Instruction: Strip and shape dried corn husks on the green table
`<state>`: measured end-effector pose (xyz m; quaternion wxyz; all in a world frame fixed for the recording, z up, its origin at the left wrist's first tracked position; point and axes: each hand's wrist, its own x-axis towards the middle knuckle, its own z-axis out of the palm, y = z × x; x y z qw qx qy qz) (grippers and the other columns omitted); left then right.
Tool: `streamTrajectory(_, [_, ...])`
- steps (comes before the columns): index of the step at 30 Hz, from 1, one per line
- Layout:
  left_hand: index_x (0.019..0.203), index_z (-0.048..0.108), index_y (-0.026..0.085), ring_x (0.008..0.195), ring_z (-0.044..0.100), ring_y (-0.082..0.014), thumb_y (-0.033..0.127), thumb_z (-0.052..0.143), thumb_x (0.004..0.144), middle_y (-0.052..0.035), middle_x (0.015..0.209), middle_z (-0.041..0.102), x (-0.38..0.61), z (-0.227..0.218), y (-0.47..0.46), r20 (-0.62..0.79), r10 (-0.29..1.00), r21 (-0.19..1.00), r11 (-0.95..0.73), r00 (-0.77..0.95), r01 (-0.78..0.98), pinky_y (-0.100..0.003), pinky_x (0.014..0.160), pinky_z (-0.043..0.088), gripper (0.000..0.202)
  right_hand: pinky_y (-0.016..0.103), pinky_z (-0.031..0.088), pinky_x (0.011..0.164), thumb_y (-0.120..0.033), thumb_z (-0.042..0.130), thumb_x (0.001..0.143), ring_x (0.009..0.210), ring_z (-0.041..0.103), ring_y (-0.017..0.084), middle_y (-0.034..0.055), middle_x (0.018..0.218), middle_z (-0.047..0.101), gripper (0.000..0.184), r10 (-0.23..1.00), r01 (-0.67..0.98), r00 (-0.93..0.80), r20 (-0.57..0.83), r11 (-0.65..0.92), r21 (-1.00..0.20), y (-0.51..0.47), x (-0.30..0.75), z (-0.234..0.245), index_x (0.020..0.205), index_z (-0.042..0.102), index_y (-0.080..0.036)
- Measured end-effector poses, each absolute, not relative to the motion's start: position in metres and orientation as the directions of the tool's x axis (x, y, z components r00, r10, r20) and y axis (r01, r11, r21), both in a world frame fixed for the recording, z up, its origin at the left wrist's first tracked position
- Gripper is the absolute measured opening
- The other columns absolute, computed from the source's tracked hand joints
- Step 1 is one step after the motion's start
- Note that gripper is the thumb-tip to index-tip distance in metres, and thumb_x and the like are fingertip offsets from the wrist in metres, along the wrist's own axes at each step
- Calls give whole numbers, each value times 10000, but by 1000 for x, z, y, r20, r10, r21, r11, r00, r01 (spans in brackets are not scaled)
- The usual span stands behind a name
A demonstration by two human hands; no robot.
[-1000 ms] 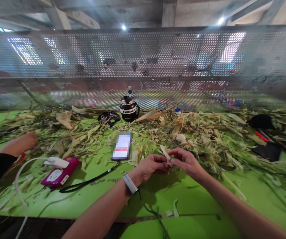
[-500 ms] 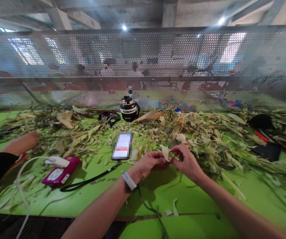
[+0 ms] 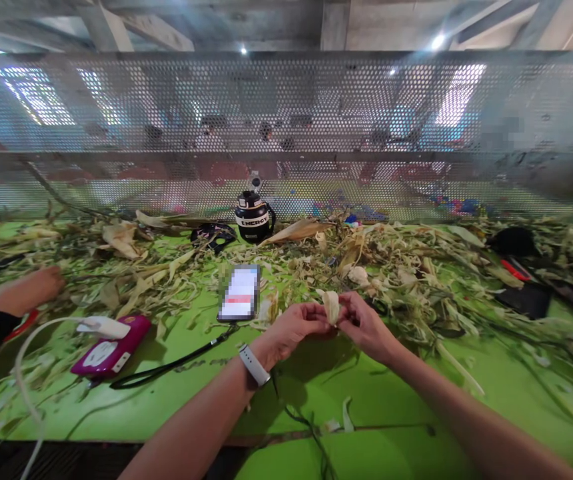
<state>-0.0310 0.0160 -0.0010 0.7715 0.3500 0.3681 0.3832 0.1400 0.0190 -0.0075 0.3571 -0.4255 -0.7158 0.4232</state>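
Between my two hands is a pale, curled piece of corn husk (image 3: 332,307), held upright just above the green table (image 3: 366,400). My left hand (image 3: 299,328), with a light watch strap (image 3: 254,365) on its wrist, pinches the piece from the left. On the other side, my right hand (image 3: 363,327) grips it between thumb and fingers. The fingertips of both hands nearly meet, and some are hidden behind the husk. Left of my hands lies a phone (image 3: 239,293) with its screen lit and a black strap (image 3: 166,370) attached.
A pink power bank (image 3: 111,353) with a white plug and cable lies at left, near a co-worker's hand (image 3: 31,290). Dried husk strips (image 3: 406,260) cover the table's back half. A black mug (image 3: 253,217) stands before a perforated metal screen (image 3: 286,100). Dark items lie far right.
The husk piece now stands more upright and shows a broader face, as my right fingers have closed in on it. The whole view has shifted slightly.
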Motion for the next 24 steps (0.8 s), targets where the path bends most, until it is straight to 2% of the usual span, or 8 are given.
streamTrajectory(7, [723,662,109,639,612,-124,183,820,454,-24,691,665,-33,-2,17,-279,850,848,437,447,-300,-304,781,475,321,226,382,554,-262,519,787,606,471,107,-36,680,468,279,911,197,-377,169,258,-946,20,139,-12,1032,417,-175])
streamTrajectory(13, [771,677,139,618,608,-122,307,697,625,-35,673,666,-33,1,17,-346,838,877,449,421,-172,-213,559,447,223,220,380,527,-285,517,806,573,462,99,-39,661,473,285,914,211,-348,210,294,-932,18,138,-11,1058,433,-183])
streamTrajectory(18, [751,657,121,509,565,-86,312,734,584,-22,603,645,-31,-5,18,-359,839,870,460,409,-179,-187,492,392,265,214,380,509,-347,520,823,563,458,93,-37,665,481,286,926,211,-330,181,259,-942,18,138,-11,1045,442,-184])
streamTrajectory(24, [720,632,121,478,527,-70,459,743,566,-8,580,617,-30,-2,19,-315,885,887,403,342,-226,-179,470,367,388,218,412,495,-462,588,766,607,517,111,0,728,567,292,922,170,-371,112,187,-968,20,137,-12,853,521,-191])
